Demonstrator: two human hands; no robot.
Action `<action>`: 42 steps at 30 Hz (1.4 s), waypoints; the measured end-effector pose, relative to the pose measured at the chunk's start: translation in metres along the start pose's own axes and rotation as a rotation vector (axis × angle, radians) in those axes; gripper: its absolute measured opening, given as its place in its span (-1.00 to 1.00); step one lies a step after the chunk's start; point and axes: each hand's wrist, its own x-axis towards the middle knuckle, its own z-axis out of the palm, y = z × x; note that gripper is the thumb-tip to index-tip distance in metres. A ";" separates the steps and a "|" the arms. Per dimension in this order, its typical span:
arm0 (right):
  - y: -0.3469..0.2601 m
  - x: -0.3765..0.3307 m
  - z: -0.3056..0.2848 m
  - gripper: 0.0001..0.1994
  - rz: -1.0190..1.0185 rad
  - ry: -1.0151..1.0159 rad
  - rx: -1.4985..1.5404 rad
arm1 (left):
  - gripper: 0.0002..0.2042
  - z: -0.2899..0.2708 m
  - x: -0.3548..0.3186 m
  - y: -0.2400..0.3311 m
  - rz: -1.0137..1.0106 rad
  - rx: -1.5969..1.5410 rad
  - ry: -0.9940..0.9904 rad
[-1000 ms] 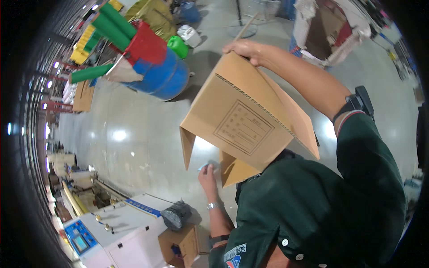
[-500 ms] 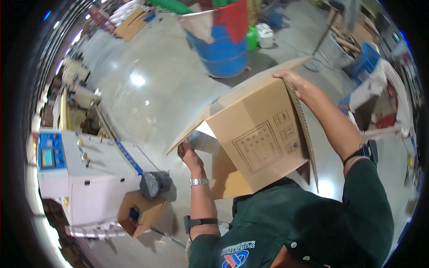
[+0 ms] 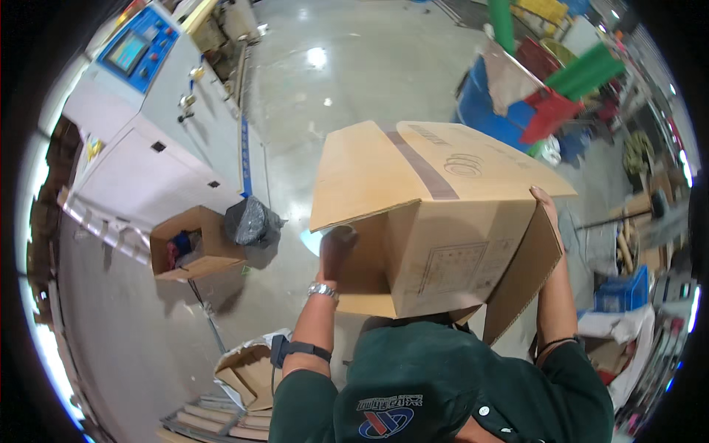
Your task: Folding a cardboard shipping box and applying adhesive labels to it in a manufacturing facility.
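Two hands hold one big cardboard box (image 3: 436, 221) up in the air above the concrete floor (image 3: 354, 81), in front of the person's chest. Left hand (image 3: 334, 255) sits under the box's left flap, fingers closed on its lower edge. Right hand (image 3: 545, 201) grips the right edge, where a side flap hangs open. Off to the left, a small open carton (image 3: 193, 252) and a black bag (image 3: 251, 221) rest against a white machine (image 3: 148, 148).
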 end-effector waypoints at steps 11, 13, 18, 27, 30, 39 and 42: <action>-0.027 0.197 0.046 -0.56 -0.019 -0.181 0.060 | -0.86 0.031 0.206 0.005 0.186 -0.202 0.197; -0.043 0.238 0.062 -0.56 0.033 -0.206 0.044 | -0.86 0.021 0.225 0.002 0.085 -0.153 0.188; -0.084 0.361 0.105 -0.56 0.141 -0.269 0.038 | -0.87 -0.004 0.276 0.002 -0.084 -0.087 0.205; -0.099 0.581 0.161 -0.60 0.284 -0.294 -0.094 | -0.88 -0.038 0.434 -0.044 -0.203 -0.092 0.257; -0.113 0.642 0.165 -0.55 0.115 -0.196 -0.533 | -0.89 -0.039 0.514 -0.072 -0.192 -0.106 0.213; -0.242 0.747 0.301 -0.35 -0.481 -0.240 -1.384 | -0.90 -0.029 0.797 -0.070 -0.024 -0.130 0.030; -0.265 0.787 0.361 -0.27 -0.554 -0.407 -1.601 | -0.90 -0.005 0.895 -0.056 0.031 -0.175 0.001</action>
